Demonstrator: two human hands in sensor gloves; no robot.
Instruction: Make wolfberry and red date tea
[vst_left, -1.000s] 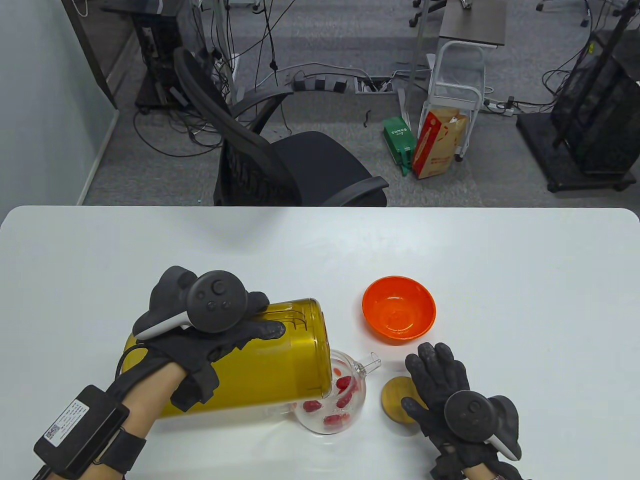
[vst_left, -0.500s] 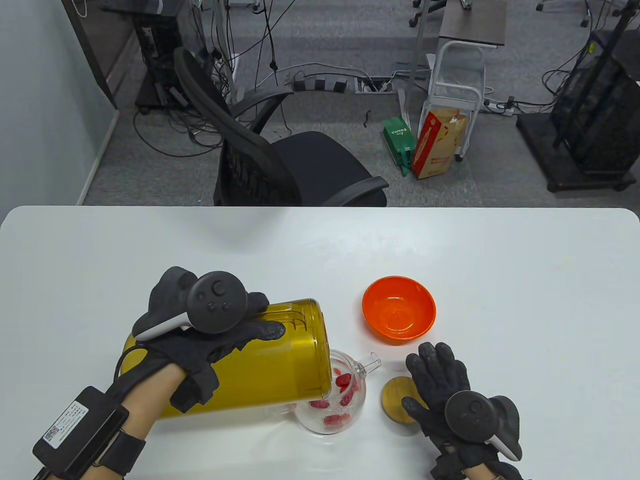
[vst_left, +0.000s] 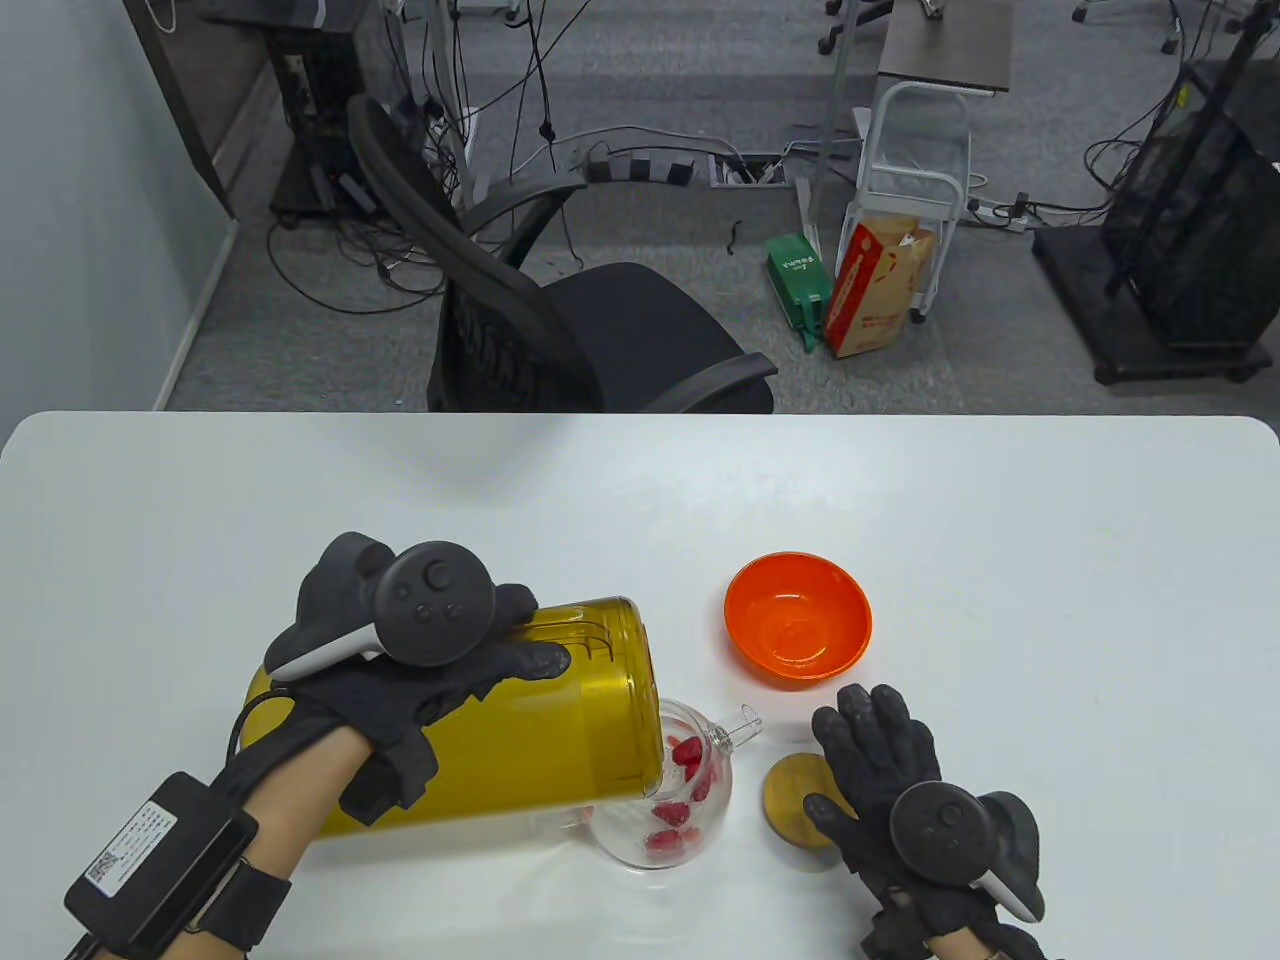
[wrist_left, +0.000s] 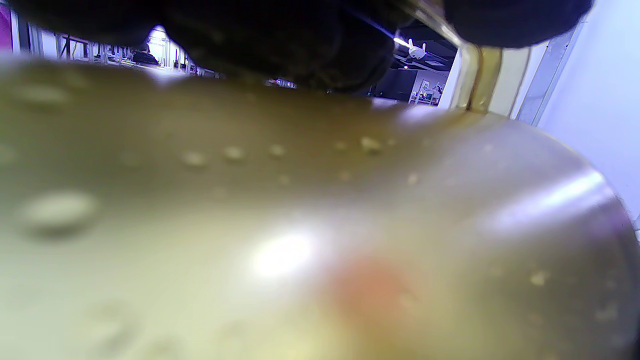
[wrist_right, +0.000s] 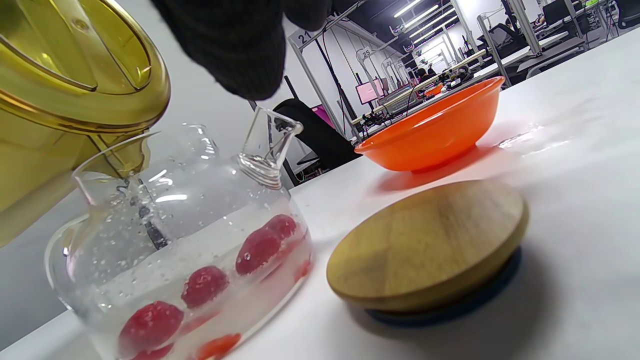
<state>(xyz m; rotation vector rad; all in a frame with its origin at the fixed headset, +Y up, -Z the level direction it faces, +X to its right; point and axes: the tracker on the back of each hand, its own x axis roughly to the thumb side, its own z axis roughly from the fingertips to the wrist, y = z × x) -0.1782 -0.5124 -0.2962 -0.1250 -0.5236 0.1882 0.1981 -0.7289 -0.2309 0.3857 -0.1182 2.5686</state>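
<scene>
My left hand (vst_left: 420, 660) grips a yellow translucent pitcher (vst_left: 540, 710), tipped on its side with its rim over a glass teapot (vst_left: 675, 800). In the right wrist view water runs from the pitcher (wrist_right: 70, 75) into the teapot (wrist_right: 190, 240), where several red dates (wrist_right: 257, 247) float. The pitcher's wall (wrist_left: 320, 225) fills the left wrist view. My right hand (vst_left: 890, 770) lies flat on the table, its thumb on the edge of the round wooden lid (vst_left: 795, 795), which also shows in the right wrist view (wrist_right: 430, 245).
An orange bowl (vst_left: 797, 615) stands behind the teapot and lid; it also shows in the right wrist view (wrist_right: 430, 130). The white table (vst_left: 1000, 560) reaches far to the right and back. A black office chair (vst_left: 560, 320) stands beyond the far edge.
The dates have drifted inside the teapot as water goes in. Both hands and the pitcher stay almost where they were.
</scene>
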